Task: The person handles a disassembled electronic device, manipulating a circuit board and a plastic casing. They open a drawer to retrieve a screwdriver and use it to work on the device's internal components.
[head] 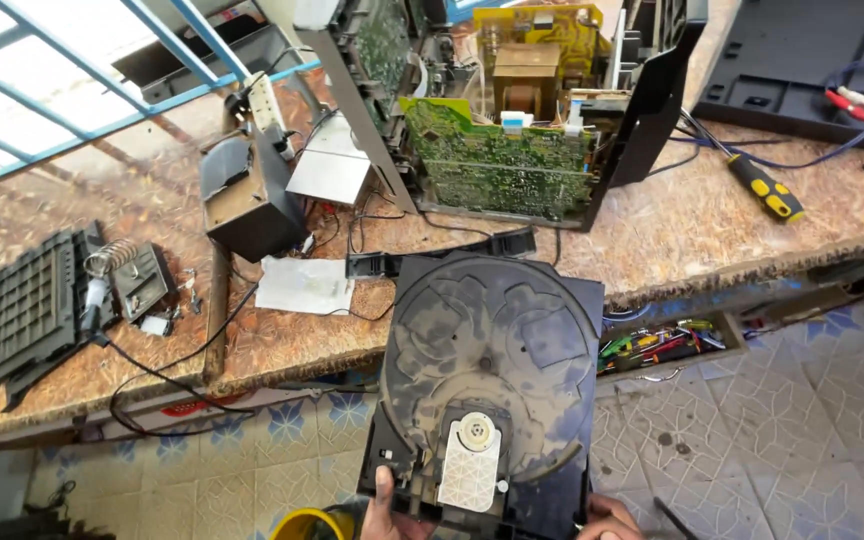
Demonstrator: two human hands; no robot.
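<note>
dusty black plastic is most of what's up close: both hands have the disc tray mechanism (pixel 487 385) by its near edge, held out over the tiled floor (pixel 752 440) just off the front of the workbench (pixel 672 240). left hand (pixel 384 510) has its thumb up on the bottom left corner, so it looks clamped on there; right hand (pixel 607 520) is at the bottom right corner, mostly cut off, fingers look wrapped under the edge. looks like the inspection stage to me, unit pulled out and held up for a look. next move probably calls for a steady two-handed hold and somewhere flat to put it, since it's wide and only gripped at one end. the thing itself is a big round carousel platter caked in grey dust with swirly wipe marks, and a pale perforated clamp piece (pixel 472 462) with a round hub near the hands. further back on the bench sits the opened chassis with a green circuit board (pixel 497 165), a yellow-handled screwdriver (pixel 767 188) off to the right, and a soldering iron stand (pixel 117 262) on the left.
</note>
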